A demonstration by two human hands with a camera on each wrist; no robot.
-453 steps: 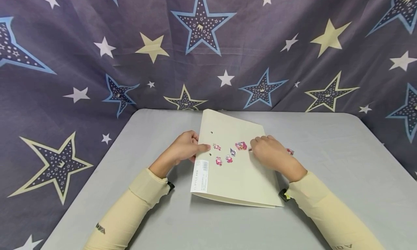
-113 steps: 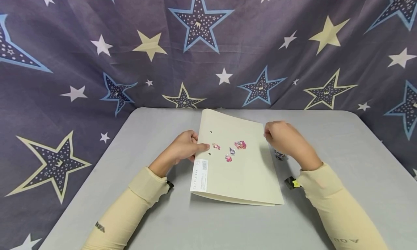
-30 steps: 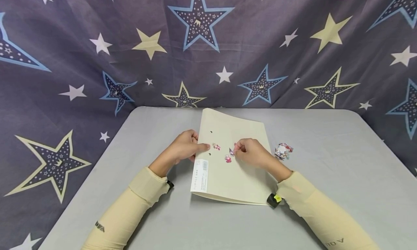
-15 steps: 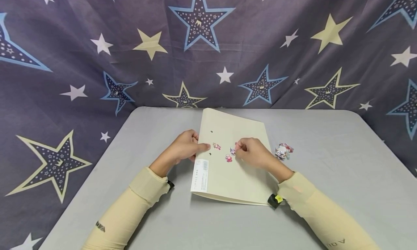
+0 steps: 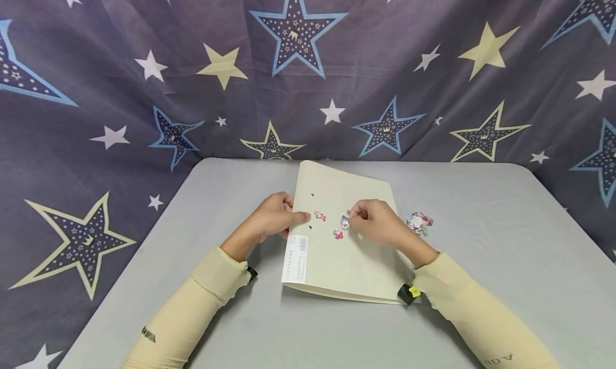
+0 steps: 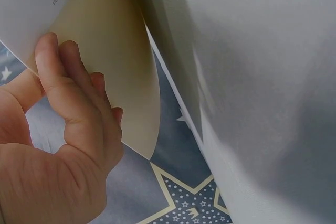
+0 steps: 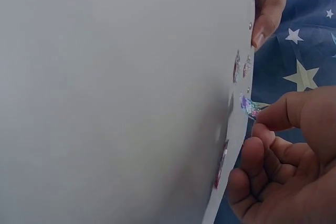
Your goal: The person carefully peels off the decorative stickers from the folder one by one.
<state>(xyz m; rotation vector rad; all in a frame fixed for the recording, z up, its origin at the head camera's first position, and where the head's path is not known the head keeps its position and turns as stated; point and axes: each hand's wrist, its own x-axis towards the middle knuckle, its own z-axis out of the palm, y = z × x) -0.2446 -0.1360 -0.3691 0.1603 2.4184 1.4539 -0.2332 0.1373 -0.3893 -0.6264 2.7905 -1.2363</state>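
Observation:
A cream clip file (image 5: pixel 366 273) stands tilted on the table, its white label (image 5: pixel 295 259) at the lower left. My left hand (image 5: pixel 274 216) grips its left edge, thumb on the front and fingers behind, as the left wrist view shows. Between thumb and forefinger my right hand (image 5: pixel 377 222) pinches a shiny purple-silver sticker (image 7: pixel 249 107), which stands partly away from the cover. A pink sticker (image 5: pixel 320 216) is near my left thumb, and another pink sticker (image 5: pixel 338 233) lies just below the pinched one. A larger pink sticker (image 7: pixel 221 163), hidden behind my right hand in the head view, shows in the right wrist view.
A small pile of loose stickers (image 5: pixel 420 222) lies on the grey tabletop (image 5: pixel 500 240), right of the file. Behind the table hangs a dark curtain (image 5: pixel 423 27) with stars. Both forearms come in from the front.
A lower pink sticker has left the cover since the oldest frame, and the pile at right has grown. Lately my right hand has drawn the purple-silver sticker slightly up and right. The left hand stays put.

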